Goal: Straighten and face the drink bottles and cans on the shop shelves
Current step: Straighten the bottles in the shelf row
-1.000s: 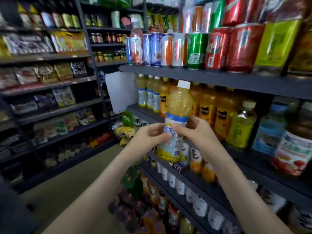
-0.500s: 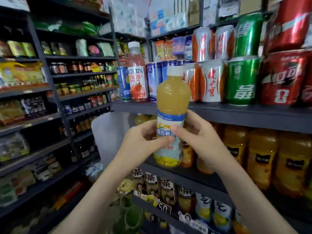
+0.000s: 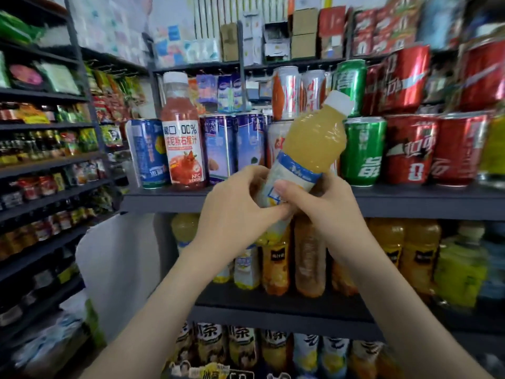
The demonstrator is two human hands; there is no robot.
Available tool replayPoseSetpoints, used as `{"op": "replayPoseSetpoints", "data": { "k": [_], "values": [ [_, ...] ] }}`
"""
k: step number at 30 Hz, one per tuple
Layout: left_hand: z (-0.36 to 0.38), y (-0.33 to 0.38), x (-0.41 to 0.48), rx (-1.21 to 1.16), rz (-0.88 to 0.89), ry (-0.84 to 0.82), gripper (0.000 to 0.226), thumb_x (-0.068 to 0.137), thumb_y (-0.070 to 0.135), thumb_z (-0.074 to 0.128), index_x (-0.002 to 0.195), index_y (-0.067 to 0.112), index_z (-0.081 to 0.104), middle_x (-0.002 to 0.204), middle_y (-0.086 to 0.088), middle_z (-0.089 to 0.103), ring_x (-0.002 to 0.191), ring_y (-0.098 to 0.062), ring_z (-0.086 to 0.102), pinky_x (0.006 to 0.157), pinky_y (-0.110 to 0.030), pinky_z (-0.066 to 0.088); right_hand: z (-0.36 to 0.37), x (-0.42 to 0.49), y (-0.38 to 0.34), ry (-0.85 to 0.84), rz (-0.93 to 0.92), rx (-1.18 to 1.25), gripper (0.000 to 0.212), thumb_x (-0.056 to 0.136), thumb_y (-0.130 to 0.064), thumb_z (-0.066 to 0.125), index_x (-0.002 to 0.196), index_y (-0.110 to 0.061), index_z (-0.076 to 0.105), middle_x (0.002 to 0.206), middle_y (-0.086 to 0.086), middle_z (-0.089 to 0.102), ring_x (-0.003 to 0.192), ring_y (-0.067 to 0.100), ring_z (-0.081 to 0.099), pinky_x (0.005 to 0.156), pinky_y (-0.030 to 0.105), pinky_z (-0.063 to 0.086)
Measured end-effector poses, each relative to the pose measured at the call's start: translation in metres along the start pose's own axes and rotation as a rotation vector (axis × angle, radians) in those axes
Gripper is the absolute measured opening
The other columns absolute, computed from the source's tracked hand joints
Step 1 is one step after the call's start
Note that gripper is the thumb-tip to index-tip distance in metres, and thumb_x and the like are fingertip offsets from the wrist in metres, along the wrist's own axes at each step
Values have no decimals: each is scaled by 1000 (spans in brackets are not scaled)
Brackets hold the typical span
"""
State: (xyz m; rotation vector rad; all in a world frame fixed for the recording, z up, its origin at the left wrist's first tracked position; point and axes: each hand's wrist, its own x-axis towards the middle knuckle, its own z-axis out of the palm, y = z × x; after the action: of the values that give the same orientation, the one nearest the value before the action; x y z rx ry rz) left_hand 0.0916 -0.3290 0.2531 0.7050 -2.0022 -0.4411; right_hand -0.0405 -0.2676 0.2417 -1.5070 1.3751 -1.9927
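Observation:
A yellow juice bottle with a white cap and blue-white label is tilted to the right in front of the can shelf. My left hand grips its lower part from the left. My right hand grips the label from the right, thumb across the front. Behind it, the dark shelf carries a pink juice bottle, blue cans, a green can and red cans. The bottle's base is hidden by my hands.
The shelf below holds orange and yellow juice bottles. Tea bottles stand on the lowest visible shelf. Snack shelves run along the left. Cardboard boxes sit on top of the rack.
The bottle has risen in front of the can shelf and tipped from upright to leaning right. The view has swung upward; both hands kept their hold.

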Motion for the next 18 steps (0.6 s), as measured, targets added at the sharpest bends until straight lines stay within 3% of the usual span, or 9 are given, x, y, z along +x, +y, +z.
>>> {"op": "replayPoseSetpoints", "data": {
  "k": [6, 12, 15, 18],
  "values": [
    [26, 18, 8, -222, 34, -265, 44, 62, 53, 77, 101, 35, 65, 87, 18, 68, 81, 7, 61, 71, -11, 47, -43, -22, -12, 76, 156, 143, 27, 83, -16, 69, 109, -7, 66, 98, 6, 75, 90, 19, 72, 73, 30, 58],
    [70, 47, -4, -400, 37, -457, 49, 62, 53, 80, 104, 32, 68, 96, 12, 71, 91, -7, 66, 85, -32, 54, -103, -52, -21, 154, 193, 96, 23, 81, -13, 71, 104, -10, 67, 95, 2, 75, 86, 16, 72, 67, 24, 56],
    [98, 77, -14, -425, 68, -462, 45, 63, 46, 79, 105, 33, 68, 97, 12, 71, 92, -6, 66, 84, -25, 53, -146, -67, -26, 178, 184, 46, 25, 79, -12, 74, 102, -16, 67, 98, 0, 75, 90, 15, 71, 73, 26, 57],
    [135, 118, -27, -455, 104, -414, 42, 68, 26, 83, 107, 29, 68, 98, 15, 71, 92, 2, 64, 80, -12, 49, -198, -83, -36, 195, 147, -1, 26, 77, -10, 76, 99, -21, 66, 91, -10, 75, 85, 7, 70, 67, 18, 53]
  ]
}}
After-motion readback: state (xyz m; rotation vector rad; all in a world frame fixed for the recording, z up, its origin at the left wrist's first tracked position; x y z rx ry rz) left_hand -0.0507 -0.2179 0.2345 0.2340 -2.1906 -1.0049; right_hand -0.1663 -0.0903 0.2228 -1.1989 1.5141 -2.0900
